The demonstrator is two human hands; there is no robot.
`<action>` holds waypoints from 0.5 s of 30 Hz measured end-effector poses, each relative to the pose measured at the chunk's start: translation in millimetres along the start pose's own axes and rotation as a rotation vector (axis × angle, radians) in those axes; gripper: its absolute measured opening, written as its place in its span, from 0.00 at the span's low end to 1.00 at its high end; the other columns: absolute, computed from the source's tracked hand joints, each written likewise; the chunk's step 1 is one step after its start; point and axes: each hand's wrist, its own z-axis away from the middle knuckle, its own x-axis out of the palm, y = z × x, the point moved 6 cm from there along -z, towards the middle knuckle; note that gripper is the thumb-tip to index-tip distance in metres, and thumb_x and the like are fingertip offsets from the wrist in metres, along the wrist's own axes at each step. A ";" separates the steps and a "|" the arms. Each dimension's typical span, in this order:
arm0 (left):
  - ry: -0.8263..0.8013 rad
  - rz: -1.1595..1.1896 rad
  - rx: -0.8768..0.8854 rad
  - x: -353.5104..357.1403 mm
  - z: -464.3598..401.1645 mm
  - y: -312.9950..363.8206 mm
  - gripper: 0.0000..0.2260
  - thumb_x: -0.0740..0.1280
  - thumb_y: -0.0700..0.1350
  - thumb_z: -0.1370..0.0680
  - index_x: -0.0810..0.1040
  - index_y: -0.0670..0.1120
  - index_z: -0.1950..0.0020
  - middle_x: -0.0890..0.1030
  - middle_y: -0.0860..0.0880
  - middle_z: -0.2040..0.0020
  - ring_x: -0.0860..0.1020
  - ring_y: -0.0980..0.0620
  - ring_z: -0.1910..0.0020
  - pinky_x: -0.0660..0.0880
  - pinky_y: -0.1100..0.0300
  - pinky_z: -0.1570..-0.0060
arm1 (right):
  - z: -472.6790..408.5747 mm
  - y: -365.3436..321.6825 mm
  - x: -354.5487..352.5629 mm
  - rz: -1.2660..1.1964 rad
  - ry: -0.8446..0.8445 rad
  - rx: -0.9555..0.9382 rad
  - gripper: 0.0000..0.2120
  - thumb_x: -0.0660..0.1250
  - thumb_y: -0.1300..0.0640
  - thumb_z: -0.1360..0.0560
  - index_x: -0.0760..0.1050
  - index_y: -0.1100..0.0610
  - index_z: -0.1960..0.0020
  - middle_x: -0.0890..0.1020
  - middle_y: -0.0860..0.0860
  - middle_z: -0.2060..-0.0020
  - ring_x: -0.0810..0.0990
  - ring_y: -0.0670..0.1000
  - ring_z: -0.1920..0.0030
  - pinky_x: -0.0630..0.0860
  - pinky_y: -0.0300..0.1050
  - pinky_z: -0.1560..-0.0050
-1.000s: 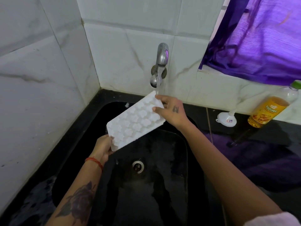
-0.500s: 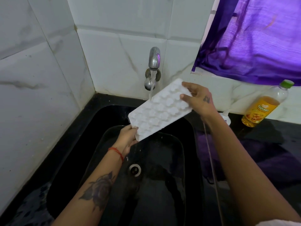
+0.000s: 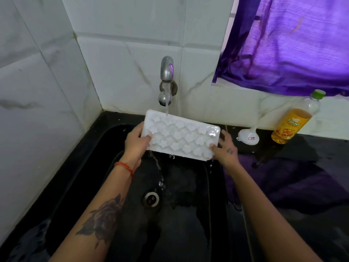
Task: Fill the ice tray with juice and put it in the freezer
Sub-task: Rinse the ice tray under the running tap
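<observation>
Both hands are holding a white rectangular plastic ice tray with flower-shaped cells (image 3: 180, 136) over a black sink basin (image 3: 105, 148). The left hand (image 3: 137, 141) is gripping the tray's left end, thumb lying across the top face. The right hand (image 3: 223, 148) is clasping the right end, fingertips curled over the near corner. The tray is tilting toward the viewer, its far edge raised beneath a chrome wall tap (image 3: 167, 69), so that the running water stream (image 3: 167, 98) is striking the far row and draining off the near edge toward the steel drain (image 3: 151, 199) (a rinsing posture, judged preparatory to filling). On the black counter at right, a clear bottle of amber juice with a green cap (image 3: 294, 120) and a small white funnel (image 3: 248, 136) are waiting, well apart from the tray, presumably for the pour. A purple curtain (image 3: 290, 46) is hanging above them. Compared with half a second earlier, the tray is lying nearly level from left to right rather than slanting up to the right, and the left hand is gripping its end from above instead of below.
</observation>
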 end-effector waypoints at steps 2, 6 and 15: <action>0.064 -0.005 -0.015 -23.1 -3.5 -1.5 0.19 0.63 0.35 0.23 0.73 0.48 0.33 0.78 0.48 0.38 0.77 0.48 0.42 0.75 0.49 0.41 | 1.4 -2.5 22.6 -0.042 -0.043 0.016 0.32 0.67 0.64 0.27 0.58 0.57 0.27 0.75 0.56 0.35 0.75 0.56 0.37 0.73 0.60 0.38; 0.198 0.018 -0.058 -73.0 -8.7 -12.6 0.20 0.64 0.37 0.23 0.72 0.47 0.31 0.78 0.47 0.38 0.77 0.47 0.42 0.75 0.50 0.40 | 4.5 -24.0 61.0 -0.031 -0.136 -0.017 0.23 0.68 0.63 0.28 0.70 0.58 0.33 0.78 0.56 0.39 0.78 0.56 0.42 0.76 0.60 0.42; 0.332 0.154 -0.235 -129.6 -3.3 -50.6 0.17 0.61 0.43 0.20 0.72 0.49 0.32 0.77 0.47 0.36 0.77 0.47 0.42 0.73 0.49 0.41 | 18.2 -90.6 97.2 -0.001 -0.251 -0.228 0.26 0.75 0.61 0.34 0.74 0.58 0.37 0.81 0.55 0.43 0.81 0.53 0.46 0.79 0.56 0.46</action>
